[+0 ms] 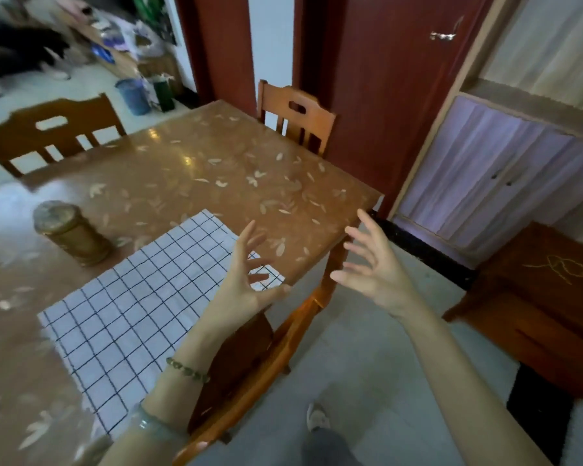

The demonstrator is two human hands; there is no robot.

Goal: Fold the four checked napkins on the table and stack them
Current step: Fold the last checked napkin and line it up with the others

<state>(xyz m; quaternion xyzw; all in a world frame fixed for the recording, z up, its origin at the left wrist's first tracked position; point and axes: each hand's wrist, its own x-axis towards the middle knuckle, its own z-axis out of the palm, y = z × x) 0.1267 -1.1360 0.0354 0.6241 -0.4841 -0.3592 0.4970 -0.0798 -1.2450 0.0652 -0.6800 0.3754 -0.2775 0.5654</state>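
A white napkin with a dark check pattern [138, 307] lies spread flat on the brown leaf-patterned table [216, 169], near its front right edge. I can make out only this one napkin surface; whether others lie under it I cannot tell. My left hand [249, 280] hovers above the napkin's right corner, fingers spread, holding nothing. My right hand [370, 264] is raised beyond the table's right edge, fingers spread apart and empty.
A brown round jar [71, 233] stands on the table left of the napkin. Wooden chairs stand at the far side [296, 119], the left [51, 129] and under the near edge [249, 358]. A low wooden cabinet [535, 304] sits at the right.
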